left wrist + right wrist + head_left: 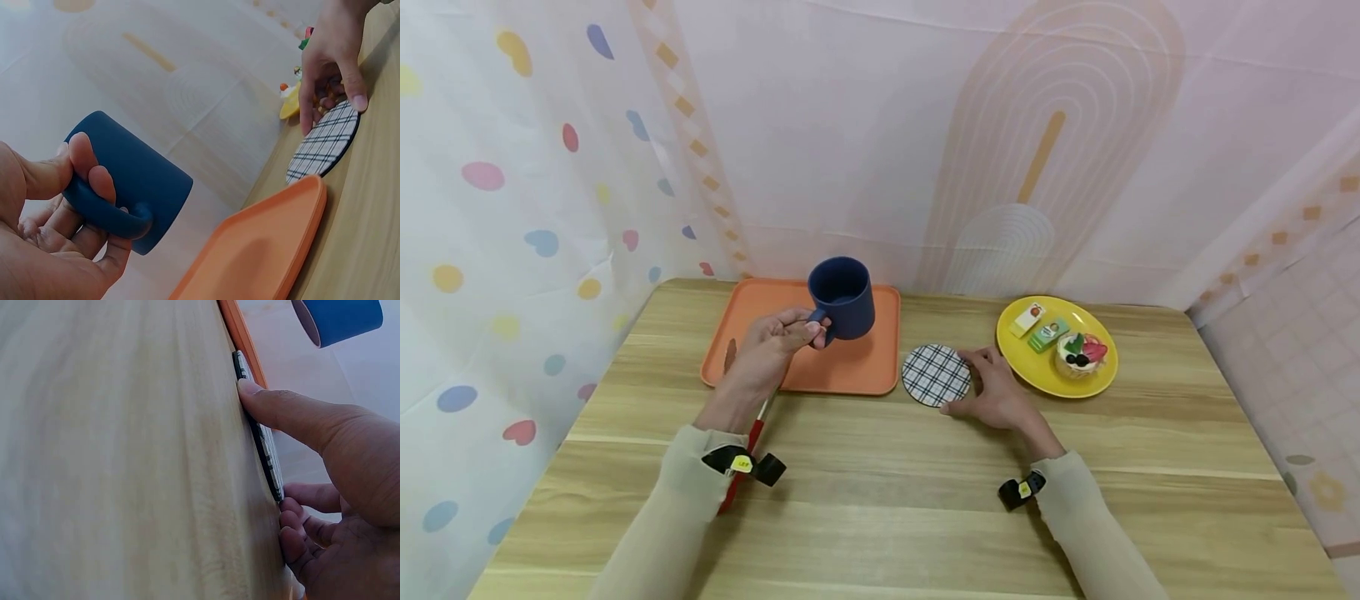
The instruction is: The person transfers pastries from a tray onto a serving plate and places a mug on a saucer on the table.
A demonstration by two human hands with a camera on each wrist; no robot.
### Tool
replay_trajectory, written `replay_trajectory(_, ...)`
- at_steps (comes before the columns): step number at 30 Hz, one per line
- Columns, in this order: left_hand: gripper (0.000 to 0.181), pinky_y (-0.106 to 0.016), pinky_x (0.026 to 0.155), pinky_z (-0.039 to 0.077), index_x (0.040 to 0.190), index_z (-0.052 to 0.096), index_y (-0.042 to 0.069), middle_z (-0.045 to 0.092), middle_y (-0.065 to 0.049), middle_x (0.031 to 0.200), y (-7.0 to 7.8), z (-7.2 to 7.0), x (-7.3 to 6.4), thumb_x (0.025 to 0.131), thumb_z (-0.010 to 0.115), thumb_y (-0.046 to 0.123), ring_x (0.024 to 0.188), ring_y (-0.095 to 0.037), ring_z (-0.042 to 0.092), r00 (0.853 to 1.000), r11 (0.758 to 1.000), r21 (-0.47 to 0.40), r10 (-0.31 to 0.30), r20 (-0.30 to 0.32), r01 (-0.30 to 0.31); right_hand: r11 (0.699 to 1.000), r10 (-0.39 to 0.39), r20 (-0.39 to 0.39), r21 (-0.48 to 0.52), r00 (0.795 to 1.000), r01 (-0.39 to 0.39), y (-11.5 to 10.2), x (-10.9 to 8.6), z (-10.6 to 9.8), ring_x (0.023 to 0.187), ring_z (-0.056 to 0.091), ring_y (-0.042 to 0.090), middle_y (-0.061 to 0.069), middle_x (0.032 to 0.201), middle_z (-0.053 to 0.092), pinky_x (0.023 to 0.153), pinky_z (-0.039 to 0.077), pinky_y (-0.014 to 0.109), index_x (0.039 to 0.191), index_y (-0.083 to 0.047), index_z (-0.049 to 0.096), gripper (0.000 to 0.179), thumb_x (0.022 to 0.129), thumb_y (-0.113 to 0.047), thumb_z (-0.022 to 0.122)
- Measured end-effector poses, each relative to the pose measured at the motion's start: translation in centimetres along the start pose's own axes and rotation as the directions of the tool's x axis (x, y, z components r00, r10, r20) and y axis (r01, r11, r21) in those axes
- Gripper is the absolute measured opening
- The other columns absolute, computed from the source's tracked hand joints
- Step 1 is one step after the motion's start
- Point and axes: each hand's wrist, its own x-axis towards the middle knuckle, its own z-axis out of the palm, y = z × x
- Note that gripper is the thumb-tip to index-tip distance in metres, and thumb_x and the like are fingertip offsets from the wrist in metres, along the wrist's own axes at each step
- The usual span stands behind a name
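My left hand (769,343) grips a dark blue mug (852,302) by its handle. In the head view the mug overlaps the orange tray (850,379), and the left wrist view shows it raised above that tray, its handle toward my palm. My right hand (995,392) holds a round coaster (936,375) with a black-and-white plaid top and dark edge, thumb on the near edge and fingers at the right side. The coaster lies low at the wooden tabletop, just right of the tray. In the right wrist view, the thumb (275,406) presses its rim.
A yellow plate (1052,385) stands right of my right hand, bearing a toy cupcake (1080,356) and two small boxes. Partly hidden under my left forearm lies a thin utensil with a red handle (756,435). Patterned curtains (850,125) border the table's back and sides.
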Motion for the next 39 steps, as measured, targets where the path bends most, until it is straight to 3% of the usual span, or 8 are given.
replay_trajectory(6, 0.024, -0.037, 0.107, 0.04, 0.115, 0.059, -0.01, 0.069, 0.007, 0.075, -0.3, 0.8, -0.1, 0.104, 0.059, 0.011, 0.083, -0.01, 0.065, 1.0, 1.0, 0.022, 0.003, 0.019, -0.003, 1.0, 0.002, 0.001, -0.002, 1.0, -0.002, -0.1, 0.0, 0.0, 0.134, 0.038, 0.032, 0.013, 0.142, 0.04, 0.115, 0.038, 0.054, 0.155, -0.009, 0.042, 0.097, 0.076, -0.038, 0.091)
replay_trajectory(13, 0.019, -0.032, 0.103, 0.046, 0.113, 0.059, -0.01, 0.069, 0.006, 0.073, -0.9, 1.7, 0.1, 0.104, 0.057, 0.007, 0.08, -0.01, 0.066, 0.999, 1.0, 0.018, 0.021, 0.039, -0.022, 1.0, -0.001, 0.002, 0.001, 1.0, 0.001, -0.1, 0.1, 0.0, 0.134, 0.038, 0.032, 0.014, 0.143, 0.04, 0.115, 0.038, 0.054, 0.155, -0.009, 0.041, 0.098, 0.076, -0.038, 0.091)
replay_trajectory(20, 0.028, -0.031, 0.101, 0.048, 0.117, 0.058, -0.013, 0.069, 0.006, 0.075, -1.5, 2.5, 0.3, 0.104, 0.059, 0.011, 0.094, -0.014, 0.066, 0.998, 0.999, 0.047, 0.011, 0.061, -0.013, 1.0, 0.004, 0.005, 0.002, 1.0, -0.004, 0.0, 0.1, 0.0, 0.133, 0.038, 0.032, 0.013, 0.143, 0.04, 0.115, 0.038, 0.054, 0.155, -0.01, 0.041, 0.097, 0.076, -0.04, 0.09)
replay_trajectory(32, 0.027, -0.04, 0.109, 0.041, 0.119, 0.058, -0.013, 0.069, 0.006, 0.076, -2.0, 4.3, 0.5, 0.104, 0.058, 0.009, 0.096, -0.017, 0.066, 0.997, 0.999, 0.038, -0.013, 0.079, 0.01, 1.0, 0.005, 0.005, 0.0, 1.0, -0.005, 0.0, 0.0, 0.0, 0.132, 0.039, 0.032, 0.013, 0.143, 0.041, 0.114, 0.039, 0.055, 0.155, -0.011, 0.042, 0.097, 0.076, -0.04, 0.09)
replay_trajectory(39, 0.019, -0.035, 0.105, 0.047, 0.115, 0.061, -0.008, 0.071, 0.004, 0.081, -2.2, 5.3, 0.6, 0.103, 0.058, 0.006, 0.096, -0.018, 0.068, 0.995, 0.999, 0.035, -0.027, 0.095, 0.024, 1.0, 0.004, -0.001, 0.009, 1.0, -0.004, 0.1, -0.1, -0.1, 0.132, 0.039, 0.033, 0.014, 0.143, 0.041, 0.113, 0.039, 0.055, 0.154, -0.01, 0.043, 0.096, 0.076, -0.039, 0.091)
